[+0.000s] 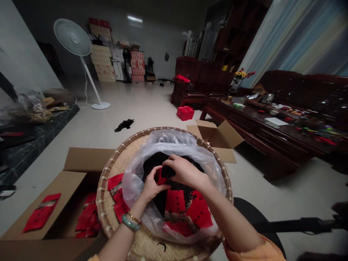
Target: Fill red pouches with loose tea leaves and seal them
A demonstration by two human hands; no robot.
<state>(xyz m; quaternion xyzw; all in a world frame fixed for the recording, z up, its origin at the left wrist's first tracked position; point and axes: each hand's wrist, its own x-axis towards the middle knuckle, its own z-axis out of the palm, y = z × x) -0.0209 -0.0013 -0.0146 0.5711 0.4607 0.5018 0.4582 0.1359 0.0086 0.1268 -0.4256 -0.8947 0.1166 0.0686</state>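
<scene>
Over an open clear plastic bag (130, 181) of dark, loose, leaf-like material (156, 159), my left hand (152, 184) is closed around a small red packet (160, 176). My right hand (182, 170) has its fingers curled round a small black object (168, 172) right at the packet's top. Its exact kind is partly hidden by the fingers. Several flat red packets (175, 201) lie inside the bag on the near side. More red packets (119, 197) rest on the round woven bamboo tray (141, 250) under the bag, left of my left wrist.
At left stands an open cardboard box (63, 188) with red packets inside and one on its flap. Another open cardboard box (214, 136) sits beyond the tray, near a dark wooden table (261, 134). A white standing fan (91, 79) and a red box (185, 113) are farther off.
</scene>
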